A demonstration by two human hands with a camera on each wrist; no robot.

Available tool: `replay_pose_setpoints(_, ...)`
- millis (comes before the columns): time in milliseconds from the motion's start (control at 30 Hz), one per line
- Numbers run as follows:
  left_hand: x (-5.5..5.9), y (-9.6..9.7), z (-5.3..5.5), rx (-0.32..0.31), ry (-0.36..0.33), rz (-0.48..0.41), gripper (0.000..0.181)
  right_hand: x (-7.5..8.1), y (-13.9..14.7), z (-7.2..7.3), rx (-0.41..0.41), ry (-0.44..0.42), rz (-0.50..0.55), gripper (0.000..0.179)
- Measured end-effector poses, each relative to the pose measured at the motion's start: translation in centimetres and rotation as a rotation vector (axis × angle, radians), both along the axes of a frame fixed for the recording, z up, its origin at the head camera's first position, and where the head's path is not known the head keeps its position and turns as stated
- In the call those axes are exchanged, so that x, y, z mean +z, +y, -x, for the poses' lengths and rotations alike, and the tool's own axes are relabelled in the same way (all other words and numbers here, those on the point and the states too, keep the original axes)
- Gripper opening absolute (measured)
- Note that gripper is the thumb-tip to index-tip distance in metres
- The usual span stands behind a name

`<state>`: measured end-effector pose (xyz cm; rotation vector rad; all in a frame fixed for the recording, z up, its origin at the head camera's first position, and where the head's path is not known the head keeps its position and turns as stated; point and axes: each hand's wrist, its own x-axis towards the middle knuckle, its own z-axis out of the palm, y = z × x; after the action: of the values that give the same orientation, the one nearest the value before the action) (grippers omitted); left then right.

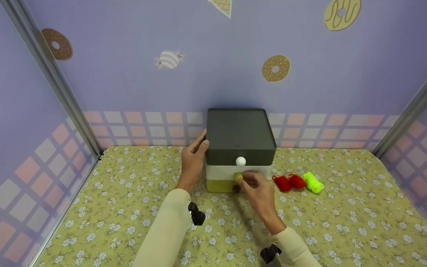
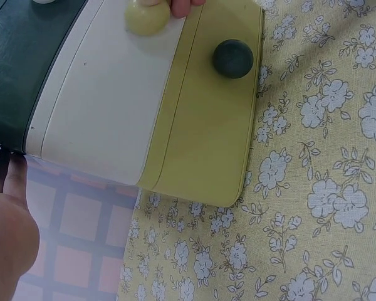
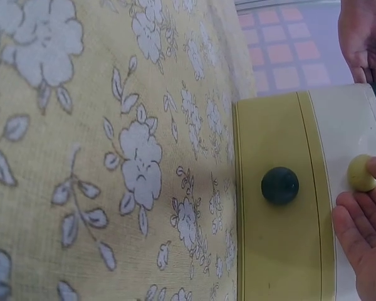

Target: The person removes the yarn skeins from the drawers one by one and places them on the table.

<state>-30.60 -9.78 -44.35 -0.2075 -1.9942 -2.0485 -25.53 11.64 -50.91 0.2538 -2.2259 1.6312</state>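
pale sleeves (image 1: 167, 226) with small black cameras (image 1: 197, 215) at the wrists come in from 5 and 7 o'clock over a yellow-green flowered cloth (image 1: 124, 230). ahead of them on the cloth stands a drawer box (image 1: 232, 148), upright, smooth, in three tiers: a yellow drawer (image 3: 269, 251) at the bottom with a dark green knob (image 3: 279, 185), a white drawer (image 2: 106, 94) above it with a yellow knob (image 3: 362, 174), and a dark green drawer (image 1: 221, 157) on top with a white knob (image 1: 240, 161). what is inside the drawers is hidden. at the box's 5 o'clock, the right hand (image 1: 260, 191) pinches the yellow knob between thumb and fingers. at 9 o'clock, the left hand (image 1: 194, 159) lies with fingers stretched along the side of the dark green drawer, touching it. two bundles of red yarn (image 1: 282, 183) and one of bright green yarn (image 1: 313, 182) lie in a row at 4 o'clock, near the box. at 12 o'clock rises a purple wall (image 1: 124, 81) printed with doughnuts.
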Motion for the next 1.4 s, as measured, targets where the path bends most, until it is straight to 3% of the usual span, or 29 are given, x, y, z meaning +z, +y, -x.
replay_pose_setpoints(733,0.0,-0.1,0.0,-0.008,0.001,0.004,0.047,-0.3,-0.1,0.2,-0.005,0.021,0.041,0.018)
replay_pose_setpoints(1400,-0.1,0.0,0.0,0.010,0.008,0.013,0.046,-2.3,0.7,-0.1,0.025,-0.152,0.000,0.018)
